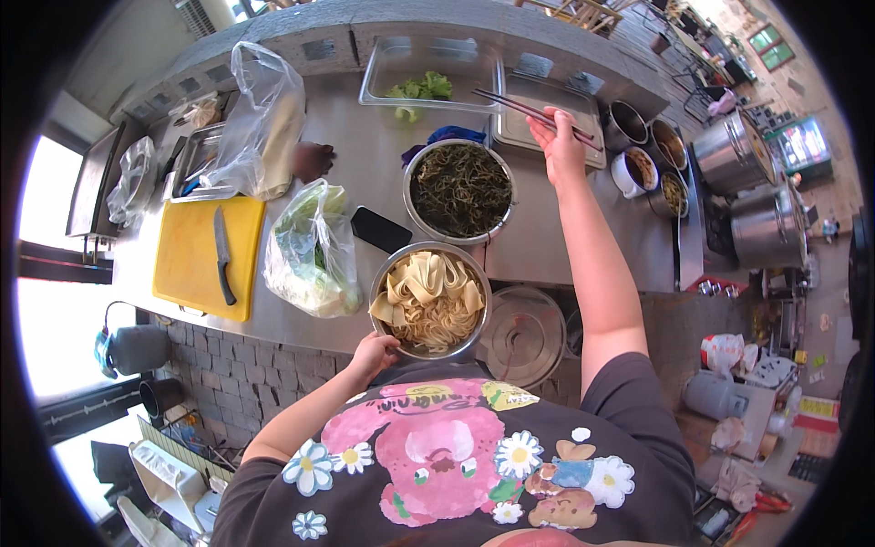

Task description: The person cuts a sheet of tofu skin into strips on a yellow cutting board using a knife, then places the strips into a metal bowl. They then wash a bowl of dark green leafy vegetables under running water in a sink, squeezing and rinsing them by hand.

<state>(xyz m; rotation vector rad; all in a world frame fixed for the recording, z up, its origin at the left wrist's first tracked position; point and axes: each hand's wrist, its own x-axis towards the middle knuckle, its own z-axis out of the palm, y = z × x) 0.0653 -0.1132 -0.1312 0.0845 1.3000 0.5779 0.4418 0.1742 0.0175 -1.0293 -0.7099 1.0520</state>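
Note:
My left hand grips the rim of a metal bowl at the counter's front edge. Inside it lie wide folded strips, which look like tofu skin, and thinner pale shreds. Out to the right, my raised right hand holds a pair of dark chopsticks; their tips point left, over the near right corner of a clear plastic tub. Green lettuce leaves lie in that tub. Just beyond the near bowl stands a bowl heaped with dark shredded seaweed.
Left on the steel counter are a yellow cutting board with a knife, a bag of leafy vegetables and a black phone. A lidded container, several pots and large stockpots stand right.

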